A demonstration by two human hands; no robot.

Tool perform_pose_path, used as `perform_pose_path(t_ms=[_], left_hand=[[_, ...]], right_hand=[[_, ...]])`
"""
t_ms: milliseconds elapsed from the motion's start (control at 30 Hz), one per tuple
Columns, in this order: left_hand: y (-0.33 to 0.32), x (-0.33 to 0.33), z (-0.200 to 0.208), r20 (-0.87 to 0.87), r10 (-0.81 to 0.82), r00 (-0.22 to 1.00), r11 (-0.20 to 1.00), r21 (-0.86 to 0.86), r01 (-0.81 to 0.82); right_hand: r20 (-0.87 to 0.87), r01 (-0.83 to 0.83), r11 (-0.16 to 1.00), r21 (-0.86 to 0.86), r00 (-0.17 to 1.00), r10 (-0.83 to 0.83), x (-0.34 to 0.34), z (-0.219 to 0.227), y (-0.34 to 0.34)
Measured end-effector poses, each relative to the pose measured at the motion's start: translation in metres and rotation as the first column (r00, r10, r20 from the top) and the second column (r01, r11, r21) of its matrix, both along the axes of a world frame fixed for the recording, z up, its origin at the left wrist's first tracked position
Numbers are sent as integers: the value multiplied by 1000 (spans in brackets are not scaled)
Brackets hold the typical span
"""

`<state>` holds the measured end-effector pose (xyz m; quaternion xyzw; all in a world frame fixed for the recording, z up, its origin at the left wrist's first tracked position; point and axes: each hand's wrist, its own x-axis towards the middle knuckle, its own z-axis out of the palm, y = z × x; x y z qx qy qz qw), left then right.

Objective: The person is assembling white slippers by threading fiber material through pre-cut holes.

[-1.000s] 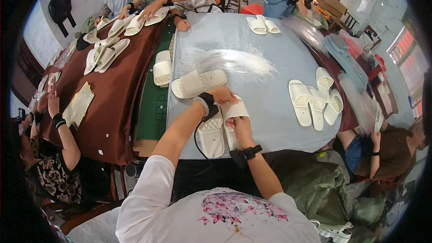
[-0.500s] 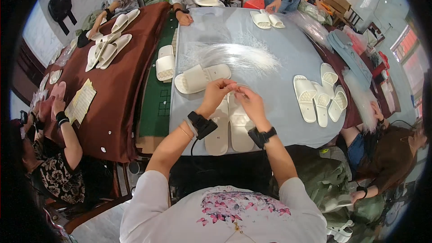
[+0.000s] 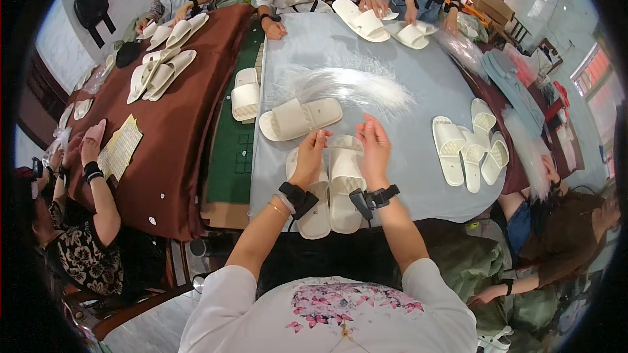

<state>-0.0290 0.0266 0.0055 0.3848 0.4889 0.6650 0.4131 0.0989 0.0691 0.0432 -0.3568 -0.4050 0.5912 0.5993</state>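
Note:
My left hand [image 3: 309, 162] is over the left cream slipper of the pair in front of me, fingertips pinched together; whatever they may hold is too small to see. My right hand [image 3: 375, 151] is raised beside the right cream slipper [image 3: 347, 173], its fingers pressed together and pointing up. The left slipper [image 3: 314, 219] is partly hidden under my left hand and wrist. Just beyond my hands, another cream slipper [image 3: 301, 119] lies sideways. Past it spreads a pile of thin clear strands [image 3: 347, 88].
Several cream slippers [image 3: 448, 150] are at the right of the grey-blue cloth [image 3: 405, 196]. One slipper [image 3: 246, 95] rests by the green board [image 3: 229, 170]. Co-workers handle slippers at the far edge, where one slipper [image 3: 363, 21] is held. A brown-covered table [image 3: 176, 176] stands left.
My hands have parted, the left moving down and left, the right to the right and slightly up. Across the table, a co-worker's slipper has come down to the cloth.

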Motion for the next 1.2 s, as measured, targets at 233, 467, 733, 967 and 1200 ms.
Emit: perform_pose_path(t_ms=[233, 467, 733, 967, 1200], left_hand=[[-1, -2, -2, 58, 22, 998, 993, -119, -15], [0, -6, -3, 28, -51, 998, 997, -60, 53], [-9, 2, 14, -338, -185, 923, 979, 15, 202], [-8, -2, 6, -355, -180, 917, 984, -48, 174], [-9, 1, 4, -359, -137, 923, 990, -23, 137]], right_hand=[[177, -243, 967, 75, 958, 227, -10, -33, -9], [352, -299, 943, 146, 907, 233, -5, -38, -10], [194, -181, 983, 4, 965, 177, 1, -44, -3], [-24, -202, 977, 68, 979, 204, -1, -48, -3], [12, -237, 971, 36, 972, 236, 2, -49, -3]])
